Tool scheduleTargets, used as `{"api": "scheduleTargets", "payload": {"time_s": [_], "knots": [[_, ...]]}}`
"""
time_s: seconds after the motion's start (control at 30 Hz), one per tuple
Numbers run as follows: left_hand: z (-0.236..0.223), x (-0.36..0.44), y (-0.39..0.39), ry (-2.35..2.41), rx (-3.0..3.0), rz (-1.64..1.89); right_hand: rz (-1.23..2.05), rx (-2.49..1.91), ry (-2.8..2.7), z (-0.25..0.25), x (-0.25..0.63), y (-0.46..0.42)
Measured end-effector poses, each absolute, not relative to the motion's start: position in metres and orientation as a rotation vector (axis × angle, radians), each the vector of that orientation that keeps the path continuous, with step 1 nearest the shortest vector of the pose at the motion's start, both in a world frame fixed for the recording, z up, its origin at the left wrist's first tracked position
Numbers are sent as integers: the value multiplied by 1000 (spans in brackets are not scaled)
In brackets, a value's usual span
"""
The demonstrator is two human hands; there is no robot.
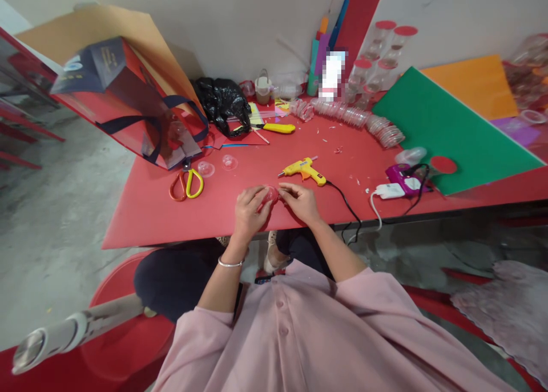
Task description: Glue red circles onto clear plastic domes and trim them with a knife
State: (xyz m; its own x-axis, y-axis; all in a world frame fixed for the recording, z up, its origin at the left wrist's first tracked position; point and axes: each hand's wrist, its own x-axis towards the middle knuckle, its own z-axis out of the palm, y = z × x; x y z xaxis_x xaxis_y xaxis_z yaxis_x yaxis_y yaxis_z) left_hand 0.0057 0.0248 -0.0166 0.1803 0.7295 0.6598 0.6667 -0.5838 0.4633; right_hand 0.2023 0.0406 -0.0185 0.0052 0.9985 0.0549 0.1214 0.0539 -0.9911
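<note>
Near the table's front edge, my left hand [250, 210] is closed around a small round clear plastic piece [270, 195], which looks red against the tabletop. From the other side, my right hand [302, 202] has thumb and fingertips pinched at that piece's edge. Part of it is hidden by my fingers. Just beyond my hands lies a yellow hot glue gun [303, 169], its nozzle pointing left. Two similar clear domed pieces, one plastic dome [206, 169] and another dome [229, 162], lie farther left. Beside them rest scissors [187, 184] with red and yellow handles.
A large paper bag [128, 106] stands at the left, with a black plastic bag [222, 104] behind. A yellow cutter [278, 128] lies mid-table. Stacked clear cups [355, 115], a green board [454, 135] and a purple power socket [406, 181] occupy the right. The glue gun's cord [349, 206] hangs over the edge.
</note>
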Motion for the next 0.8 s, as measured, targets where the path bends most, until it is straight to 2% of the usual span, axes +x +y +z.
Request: {"api": "scheduleTargets", "payload": {"time_s": [0.2, 0.47, 0.67, 0.8], "knots": [[-18, 6, 24, 1405, 2371, 1355, 1048, -1280, -1308, -18, 201, 39], [-16, 8, 27, 1613, 2250, 1108, 940, -1301, -1390, -16, 200, 37], [-16, 6, 30, 1579, 2151, 1189, 913, -1295, -1392, -11, 199, 37], [-15, 2, 26, 1378, 1859, 1450, 585, -1280, -1638, 10, 189, 33]]}}
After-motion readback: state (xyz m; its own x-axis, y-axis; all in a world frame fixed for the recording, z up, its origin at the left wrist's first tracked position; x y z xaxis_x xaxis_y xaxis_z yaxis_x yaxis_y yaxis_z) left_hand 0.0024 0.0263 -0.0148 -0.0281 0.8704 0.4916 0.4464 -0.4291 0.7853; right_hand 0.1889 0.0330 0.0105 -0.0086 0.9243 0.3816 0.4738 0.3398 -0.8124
